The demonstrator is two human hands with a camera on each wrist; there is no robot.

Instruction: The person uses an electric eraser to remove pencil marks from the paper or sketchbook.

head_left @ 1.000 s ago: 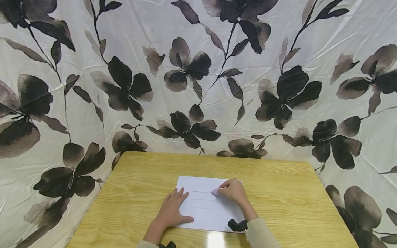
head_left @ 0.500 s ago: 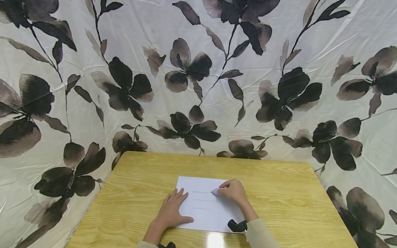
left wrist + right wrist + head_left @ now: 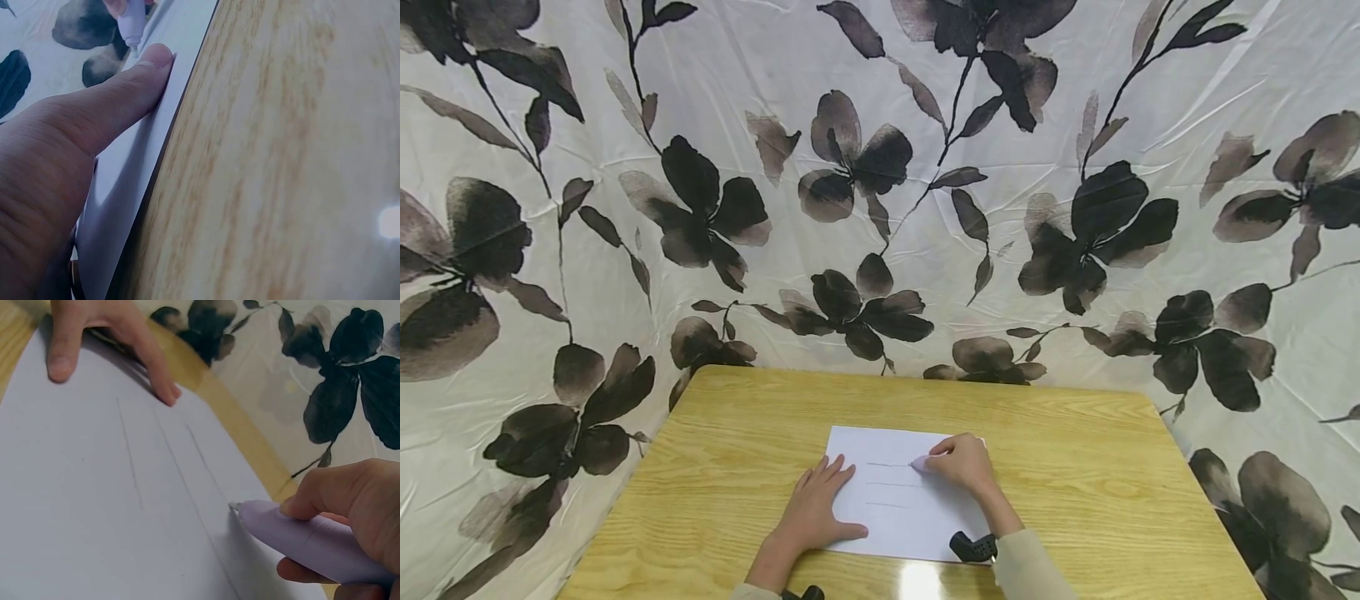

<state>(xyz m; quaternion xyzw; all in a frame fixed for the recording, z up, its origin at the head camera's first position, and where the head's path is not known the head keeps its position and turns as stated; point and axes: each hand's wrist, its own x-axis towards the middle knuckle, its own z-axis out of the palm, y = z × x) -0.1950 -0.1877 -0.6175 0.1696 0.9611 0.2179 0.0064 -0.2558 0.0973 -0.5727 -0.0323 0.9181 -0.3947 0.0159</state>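
Observation:
A white sheet of paper (image 3: 910,529) lies on the wooden table and bears several thin, roughly parallel grey lines (image 3: 178,459). On its left side my left hand (image 3: 815,508) rests with fingers spread, the thumb (image 3: 134,87) lying over the sheet near its front edge. My right hand (image 3: 964,462) grips a thick lilac pen (image 3: 306,540) with a rounded body and a small metallic tip (image 3: 234,507). That tip is at the right end of the farthest line. Part of the pen's rear is hidden by the fingers.
The yellow wood-grain table (image 3: 737,433) extends around the paper on all sides. Behind and beside it hangs a pale cloth (image 3: 970,275) with dark flowers. A black wrist device (image 3: 973,547) sits at my right wrist, above the paper's lower right corner.

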